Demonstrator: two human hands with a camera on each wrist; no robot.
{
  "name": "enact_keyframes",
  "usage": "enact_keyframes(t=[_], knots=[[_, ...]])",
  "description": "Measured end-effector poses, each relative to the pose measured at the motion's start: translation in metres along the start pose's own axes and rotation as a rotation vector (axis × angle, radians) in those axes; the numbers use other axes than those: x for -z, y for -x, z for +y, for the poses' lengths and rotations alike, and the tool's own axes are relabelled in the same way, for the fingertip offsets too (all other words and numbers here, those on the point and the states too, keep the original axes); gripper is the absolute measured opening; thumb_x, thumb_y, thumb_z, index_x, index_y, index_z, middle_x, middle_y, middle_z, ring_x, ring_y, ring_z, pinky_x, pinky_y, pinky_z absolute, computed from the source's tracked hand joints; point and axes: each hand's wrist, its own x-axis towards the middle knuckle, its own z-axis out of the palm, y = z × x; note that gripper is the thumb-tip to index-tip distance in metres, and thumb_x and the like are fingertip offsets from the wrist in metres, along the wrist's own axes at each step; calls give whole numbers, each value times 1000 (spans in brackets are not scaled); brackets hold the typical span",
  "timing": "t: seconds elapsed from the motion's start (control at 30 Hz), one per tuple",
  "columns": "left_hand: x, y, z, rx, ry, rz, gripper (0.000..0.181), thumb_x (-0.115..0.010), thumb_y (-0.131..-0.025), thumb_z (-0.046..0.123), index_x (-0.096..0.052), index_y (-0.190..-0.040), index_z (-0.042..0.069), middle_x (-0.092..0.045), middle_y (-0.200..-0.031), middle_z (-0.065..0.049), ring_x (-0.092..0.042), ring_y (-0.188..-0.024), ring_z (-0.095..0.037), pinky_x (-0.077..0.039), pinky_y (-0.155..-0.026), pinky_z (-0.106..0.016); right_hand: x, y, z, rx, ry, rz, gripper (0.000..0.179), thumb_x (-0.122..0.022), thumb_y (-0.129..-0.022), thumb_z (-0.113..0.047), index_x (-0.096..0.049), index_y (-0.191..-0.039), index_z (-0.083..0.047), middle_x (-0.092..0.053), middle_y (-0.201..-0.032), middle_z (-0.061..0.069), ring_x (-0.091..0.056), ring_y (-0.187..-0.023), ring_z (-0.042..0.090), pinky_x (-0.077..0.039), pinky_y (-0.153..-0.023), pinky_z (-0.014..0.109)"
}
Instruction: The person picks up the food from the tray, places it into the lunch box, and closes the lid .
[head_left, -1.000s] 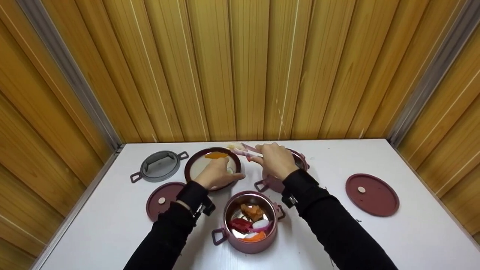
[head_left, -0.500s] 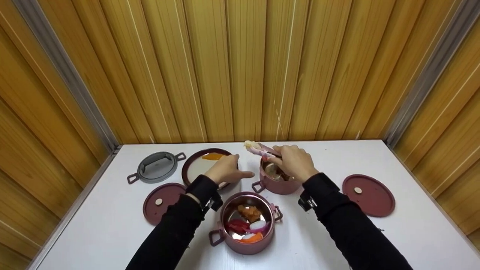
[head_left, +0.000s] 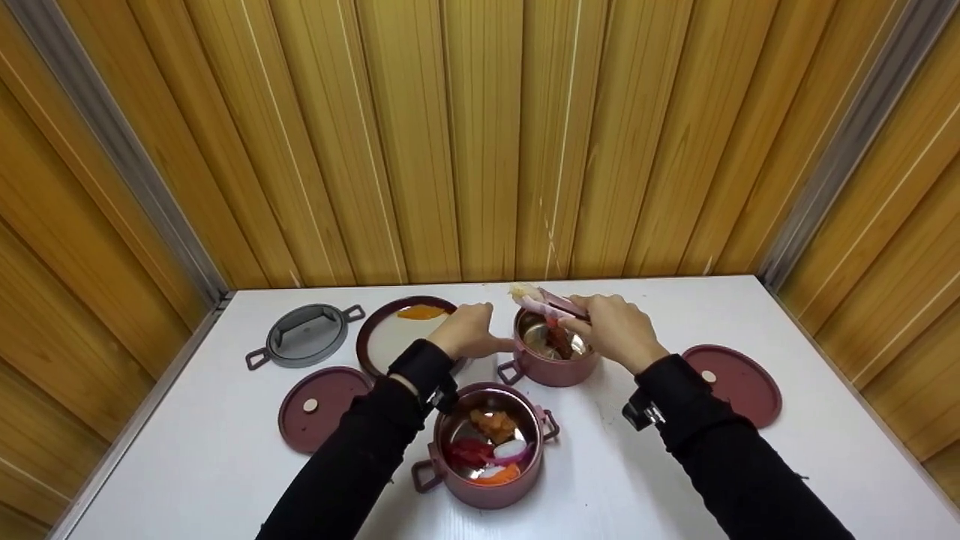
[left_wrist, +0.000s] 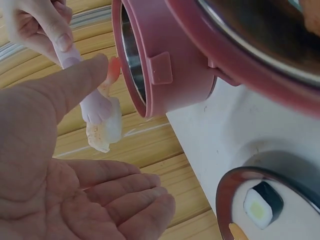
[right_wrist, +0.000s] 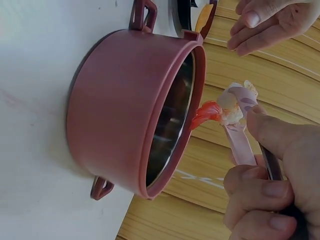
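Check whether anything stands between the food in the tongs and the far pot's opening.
Nothing visible does. The far pot is uncovered, the tongs hold the food above it, and the left hand is beside it.

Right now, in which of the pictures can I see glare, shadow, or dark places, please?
Head view: bright glints on the metal inside of the front pot, and soft shadows on the white table; left wrist view: a gray shadow beside the plate; right wrist view: the rear pot is mostly dark inside, but the tongs stand out clearly.
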Motion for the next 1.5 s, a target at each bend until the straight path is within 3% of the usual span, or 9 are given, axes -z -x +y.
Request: enact_keyframes(t=[0.27,0.7,0.8,0.93,1.0,1.13,1.27,1.4,1.5], knots=[[-11,-11,14,-23,-19,-3,62,-85,-95,41,-69,-129,-8,-77,-124,-26,-74,-119,-40,-62,-103,-49,8,8,14,-15,-13,3,32,-72,-107,-36,-81,-124,-11,-70,-90,14,-57,-73,26,-38,-57,35],[-30,-23,15,-18,-86,-2,54,-86,-94,46,-74,-117,-2,-80,-113,-17,-74,-99,-27,-61,-86,-40,5,14,22,-52,26,-119,48,-75,-105,-38,-75,-141,-7,-78,-118,26,-60,-79,28,-46,-63,42],[-64,-65,-17,-56,-149,38,49,-84,-94,53,-75,-108,6,-80,-106,-11,-74,-92,-22,-61,-83,-41,5,15,23,-48,36,-149,50,-75,-105,-38,-74,-143,-4,-78,-125,28,-60,-79,27,-46,-63,40],[-80,-92,-34,-62,-126,5,52,-84,-93,56,-76,-109,7,-81,-108,-12,-77,-96,-25,-64,-87,-44,4,16,20,-52,42,-175,46,-76,-105,-37,-78,-134,-3,-78,-125,26,-60,-80,27,-45,-65,39],[-63,-70,-15,-40,-108,-25,52,-85,-95,49,-75,-115,1,-80,-114,-17,-78,-104,-31,-65,-93,-47,3,16,19,-50,43,-188,41,-77,-104,-37,-81,-126,-3,-79,-115,22,-59,-79,26,-45,-65,39],[-64,-69,-14,-58,-94,-7,55,-84,-95,51,-75,-116,1,-80,-116,-17,-77,-108,-31,-65,-94,-45,-1,16,16,-33,59,-207,31,-78,-102,-37,-82,-108,-6,-75,-100,16,-62,-81,26,-48,-66,42],[-77,-89,-26,-55,-126,2,49,-84,-94,51,-75,-111,6,-80,-113,-13,-76,-101,-27,-63,-89,-45,-4,16,13,-15,83,-209,29,-79,-102,-37,-79,-93,-8,-73,-95,15,-65,-84,28,-52,-68,48],[-107,-132,-58,-65,-144,3,47,-83,-91,59,-72,-104,15,-76,-104,-4,-69,-88,-18,-58,-76,-36,-6,14,8,-7,103,-204,39,-83,-98,-38,-65,-75,-13,-68,-87,11,-62,-80,27,-51,-66,48],[-114,-145,-66,-71,-144,-16,50,-82,-90,64,-72,-103,17,-75,-103,-3,-69,-86,-18,-57,-72,-33,-6,13,4,-1,116,-203,40,-85,-97,-39,-64,-74,-14,-70,-85,10,-64,-80,28,-53,-66,50]])
